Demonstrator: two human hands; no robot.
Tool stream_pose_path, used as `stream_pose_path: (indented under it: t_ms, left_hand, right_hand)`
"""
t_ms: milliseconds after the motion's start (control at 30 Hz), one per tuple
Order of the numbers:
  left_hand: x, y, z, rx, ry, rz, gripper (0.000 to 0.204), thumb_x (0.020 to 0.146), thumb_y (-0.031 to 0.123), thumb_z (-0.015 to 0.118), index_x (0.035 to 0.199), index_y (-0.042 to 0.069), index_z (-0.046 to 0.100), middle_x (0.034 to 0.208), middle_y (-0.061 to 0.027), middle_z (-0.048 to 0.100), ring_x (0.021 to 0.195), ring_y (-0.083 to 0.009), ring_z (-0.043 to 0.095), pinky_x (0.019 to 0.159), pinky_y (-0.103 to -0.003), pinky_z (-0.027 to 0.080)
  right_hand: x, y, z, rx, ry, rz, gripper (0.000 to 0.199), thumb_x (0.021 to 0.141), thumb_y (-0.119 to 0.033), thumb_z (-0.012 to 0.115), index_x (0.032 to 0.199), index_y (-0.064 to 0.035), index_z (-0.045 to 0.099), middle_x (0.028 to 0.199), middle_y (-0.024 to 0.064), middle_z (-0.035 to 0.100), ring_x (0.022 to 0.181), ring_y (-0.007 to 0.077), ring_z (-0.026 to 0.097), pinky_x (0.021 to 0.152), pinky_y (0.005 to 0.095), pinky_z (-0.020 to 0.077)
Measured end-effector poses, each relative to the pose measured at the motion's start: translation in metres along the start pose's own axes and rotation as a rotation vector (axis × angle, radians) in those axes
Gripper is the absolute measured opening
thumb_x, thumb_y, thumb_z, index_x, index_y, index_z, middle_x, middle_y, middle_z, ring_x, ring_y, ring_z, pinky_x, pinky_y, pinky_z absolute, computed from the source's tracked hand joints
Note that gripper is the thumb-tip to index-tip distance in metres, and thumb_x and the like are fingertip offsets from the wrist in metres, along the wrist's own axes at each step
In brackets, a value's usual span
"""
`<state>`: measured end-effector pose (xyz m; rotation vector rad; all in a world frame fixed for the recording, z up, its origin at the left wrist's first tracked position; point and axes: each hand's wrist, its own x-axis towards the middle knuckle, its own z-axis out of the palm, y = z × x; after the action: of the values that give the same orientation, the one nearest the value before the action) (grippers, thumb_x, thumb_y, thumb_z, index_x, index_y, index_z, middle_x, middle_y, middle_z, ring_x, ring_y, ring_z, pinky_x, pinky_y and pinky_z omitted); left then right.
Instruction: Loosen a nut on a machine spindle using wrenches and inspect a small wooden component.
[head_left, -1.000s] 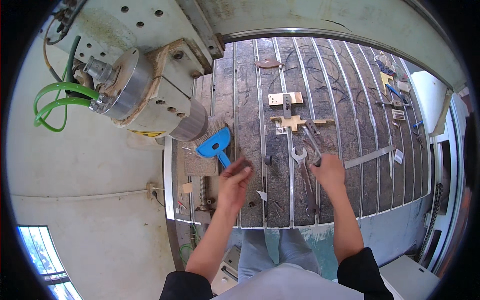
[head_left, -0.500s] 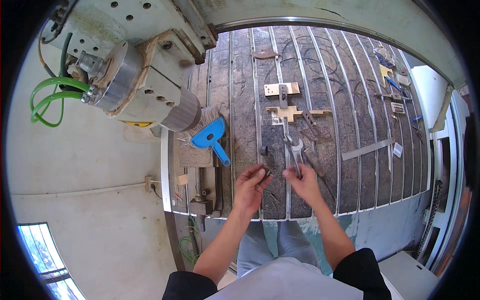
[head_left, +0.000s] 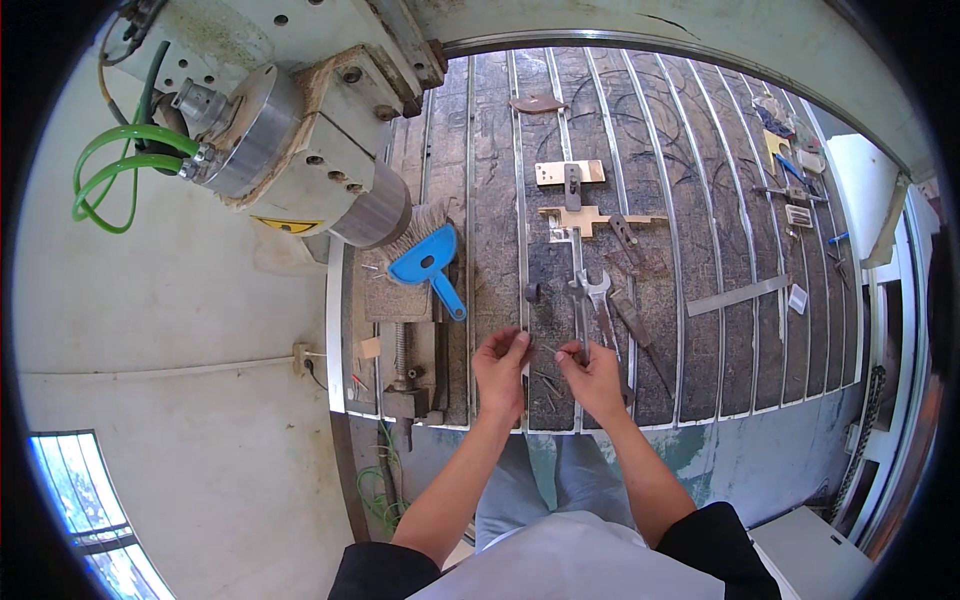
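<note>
My left hand (head_left: 502, 375) is closed in a pinch just above the table's front part. Whatever lies between its fingertips is too small to make out. Facing it a short way to the right, my right hand (head_left: 592, 378) is also closed, thumb against fingers, on something I cannot identify. A faint thin piece seems to show between the two hands. Just beyond the right hand lies an open-end wrench (head_left: 600, 290), jaws pointing away from me. Below and between the hands are several thin metal pieces (head_left: 548, 388). A small dark ring (head_left: 532, 291) sits beyond the left hand.
A slotted machine bed (head_left: 660, 370) spreads before me. Metal clamps (head_left: 572, 187) hold yellowish plates (head_left: 590, 220) farther back. A blue-handled brush (head_left: 425, 262) lies at left, below a large spindle head (head_left: 370, 205). A vise (head_left: 405, 390), a file-like tool (head_left: 635, 320) and a flat steel strip (head_left: 738, 296) also lie there.
My right hand has come off the wrench, which now lies on the bed. It has shifted slightly left, towards my left hand. The dark piece in my left fingers is no longer visible.
</note>
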<state>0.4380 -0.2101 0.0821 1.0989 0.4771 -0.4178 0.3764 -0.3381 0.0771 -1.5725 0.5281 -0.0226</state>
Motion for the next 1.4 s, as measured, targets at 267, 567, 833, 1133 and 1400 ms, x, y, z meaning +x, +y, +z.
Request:
stream_pose_path:
  t_ms: [267,567,833,1133,1400]
  left_hand:
    - [-0.018,0.022,0.006,0.624,-0.377,-0.198,0.015,0.087,0.012,0.064,0.097,0.0,0.062,0.08,-0.0028,0.059,0.073,-0.0147,0.056,0.065,-0.027,0.045]
    - [-0.093,0.082,0.052,0.562,-0.6,0.072,0.01,0.091,0.01,0.062,0.088,0.001,0.06,0.075,0.0015,0.054,0.065,-0.0048,0.047,0.057,-0.023,0.038]
    - [-0.147,0.121,0.136,0.272,-0.747,0.205,0.012,0.094,0.011,0.059,0.086,0.002,0.057,0.076,0.0013,0.054,0.063,-0.0053,0.047,0.056,-0.022,0.038]
    - [-0.174,0.133,0.177,0.343,-0.827,0.316,0.013,0.091,0.01,0.063,0.084,0.0,0.06,0.081,-0.0021,0.056,0.073,-0.0075,0.05,0.067,-0.022,0.039]
    - [-0.154,0.11,0.165,0.423,-0.735,0.296,0.011,0.087,0.007,0.066,0.082,-0.001,0.06,0.079,-0.0048,0.056,0.071,-0.0097,0.05,0.066,-0.024,0.04]
  right_hand:
    - [-0.021,-0.016,-0.043,-0.119,-0.095,-0.009,0.015,0.082,-0.012,0.069,0.087,0.0016,0.066,0.059,0.0002,0.055,0.054,0.0044,0.045,0.047,0.0247,0.0352]
    - [-0.049,-0.123,-0.055,0.481,-0.156,0.014,0.012,0.089,-0.006,0.063,0.097,0.0034,0.061,0.068,0.001,0.056,0.054,0.006,0.047,0.047,0.0216,0.0334]
    - [-0.077,-0.199,-0.083,0.743,-0.028,-0.25,0.012,0.088,-0.004,0.064,0.096,0.0051,0.062,0.066,0.0015,0.055,0.05,0.0056,0.042,0.045,0.0217,0.0297]
    - [-0.1,-0.234,-0.113,0.797,0.056,-0.401,0.012,0.089,-0.004,0.063,0.097,0.0049,0.063,0.07,0.0042,0.059,0.05,0.0057,0.044,0.045,0.0211,0.0313]
    - [-0.095,-0.205,-0.121,0.506,0.185,-0.292,0.013,0.089,-0.008,0.066,0.098,0.0003,0.063,0.07,-0.0011,0.059,0.056,0.0026,0.045,0.049,0.0203,0.0327]
